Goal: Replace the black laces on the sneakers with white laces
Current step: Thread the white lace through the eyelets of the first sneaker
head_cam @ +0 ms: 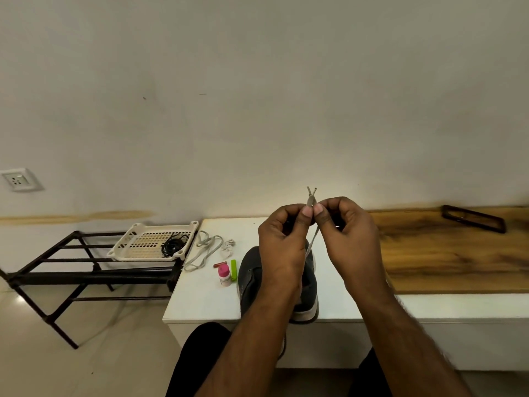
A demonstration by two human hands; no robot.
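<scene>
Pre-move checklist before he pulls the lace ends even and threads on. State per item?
1. Both tips of the white lace held together above the fingers: ok.
2. Left hand pinching lace: ok.
3. Right hand pinching lace: ok.
4. Lace runs down to the grey sneaker on the white bench: ok; eyelets hidden by the hands: cannot tell.
5. Black laces out of the way in the white tray: ok.
6. Spare white lace ready on the bench: ok.
</scene>
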